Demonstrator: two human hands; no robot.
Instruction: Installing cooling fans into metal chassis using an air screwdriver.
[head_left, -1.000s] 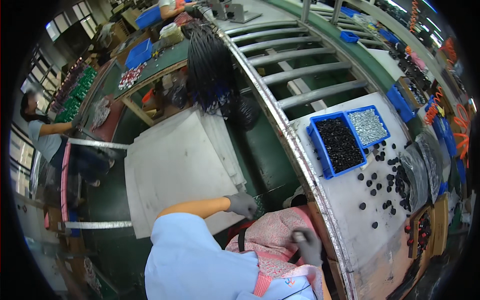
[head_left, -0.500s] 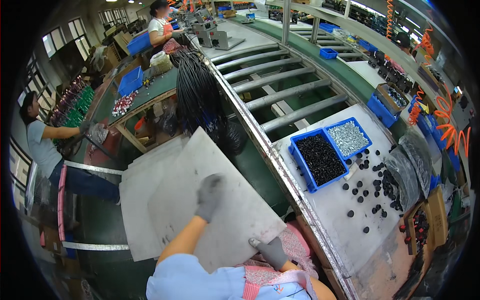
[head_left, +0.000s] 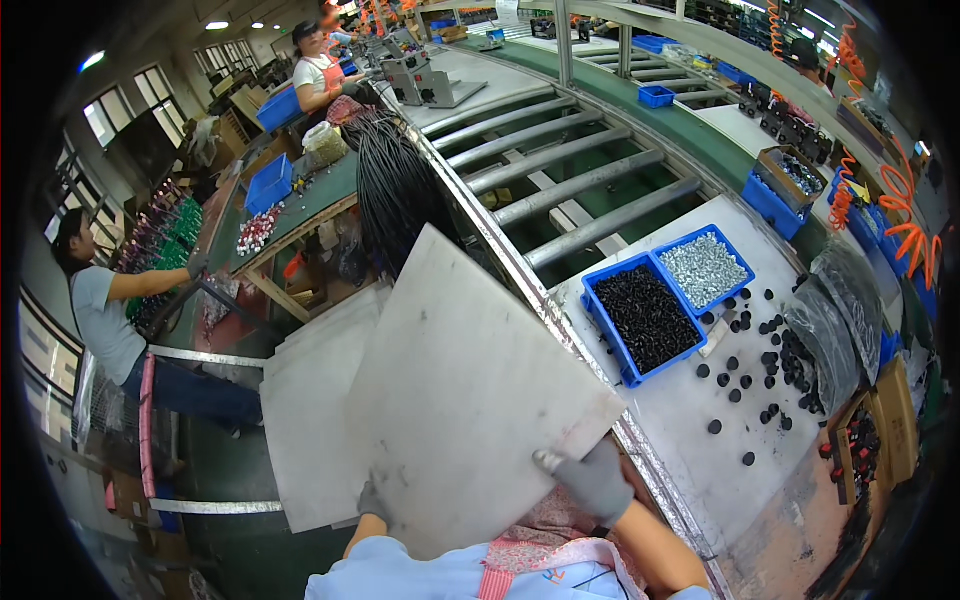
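A large pale grey flat board (head_left: 480, 370) is tilted up in front of me, with both my gloved hands at its near edges. My right hand (head_left: 597, 484) grips its right corner, thumb on top and fingers underneath. At the near left edge, my left hand (head_left: 374, 503) holds the board from the side, its fingers partly hidden. Beneath and to the left lies a stack of similar boards (head_left: 318, 430). The raised board's right corner reaches over the metal rail of the roller conveyor (head_left: 610, 240).
On the white worktop at right stand a blue bin of black parts (head_left: 645, 318) and a blue bin of silver parts (head_left: 703, 268), beside scattered black caps (head_left: 735, 380). Black cables (head_left: 400, 180) hang beyond the boards. One co-worker (head_left: 110, 310) stands at left, another (head_left: 318, 75) farther off.
My left hand has gone from the middle of the board down to its near left edge. The board has risen off the stack and shifted right, with my right hand.
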